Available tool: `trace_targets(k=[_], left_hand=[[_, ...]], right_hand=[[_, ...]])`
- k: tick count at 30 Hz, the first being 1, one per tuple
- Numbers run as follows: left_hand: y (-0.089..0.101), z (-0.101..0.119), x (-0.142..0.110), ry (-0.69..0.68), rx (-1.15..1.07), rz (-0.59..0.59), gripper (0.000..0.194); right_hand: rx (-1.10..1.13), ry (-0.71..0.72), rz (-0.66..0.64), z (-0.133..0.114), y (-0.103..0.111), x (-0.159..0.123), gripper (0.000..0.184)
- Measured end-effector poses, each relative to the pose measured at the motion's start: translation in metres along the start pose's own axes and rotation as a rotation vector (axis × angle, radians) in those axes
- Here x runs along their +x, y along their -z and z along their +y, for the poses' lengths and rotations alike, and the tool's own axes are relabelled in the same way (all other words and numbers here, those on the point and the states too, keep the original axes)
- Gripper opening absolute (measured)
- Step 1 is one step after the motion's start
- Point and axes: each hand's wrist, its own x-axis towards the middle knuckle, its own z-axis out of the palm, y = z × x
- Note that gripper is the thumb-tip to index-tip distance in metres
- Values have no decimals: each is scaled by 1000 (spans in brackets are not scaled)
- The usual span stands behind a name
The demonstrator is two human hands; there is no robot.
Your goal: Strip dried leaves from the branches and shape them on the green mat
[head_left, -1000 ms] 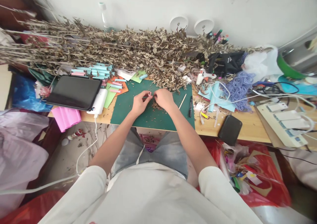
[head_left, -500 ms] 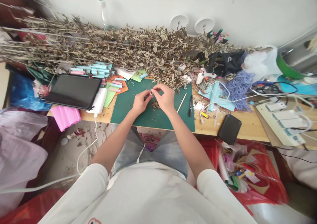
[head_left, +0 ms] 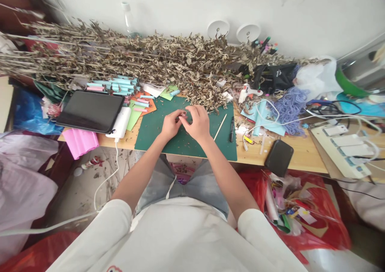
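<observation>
My left hand [head_left: 171,125] is closed in a pinch above the green cutting mat [head_left: 156,137], with a small dark and pinkish thing at its fingertips, too small to name. Right beside it, my right hand [head_left: 198,124] has curved fingers, with the thumb and forefinger apart around that small thing. The right thumb meets or nearly meets the left fingertips. Dried leaf crumbs lie on the mat, partly hidden under my right hand. To the right on the mat are a thin pale stick [head_left: 220,126] and a black pen [head_left: 232,129].
Dried leafy stalks [head_left: 144,55] are heaped along the wall. At left are rolled blue paper tubes [head_left: 120,83], a black tablet [head_left: 92,110] and a white power bank [head_left: 122,123]. At right are a glue gun [head_left: 248,92], purple yarn [head_left: 290,109], a black case [head_left: 279,157] and a power strip [head_left: 343,147].
My right thumb and forefinger have parted from their pinch, and the right hand has shifted slightly left over the leaf crumbs. My left hand has barely moved.
</observation>
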Motion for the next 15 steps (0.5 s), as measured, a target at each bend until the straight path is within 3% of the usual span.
trace_targets(k=[3,6,15], left_hand=[[0,-2,0,-7,38,11,22],[0,-1,0,-2,27,15,24],[-2,0,0,-8,-3,20,21]], right_hand=[[-18,-54,-44,-4,-5,4,33],[18,-114,-50,-6,-9,5,24],[347,-275,-50,0,-13,11,20]])
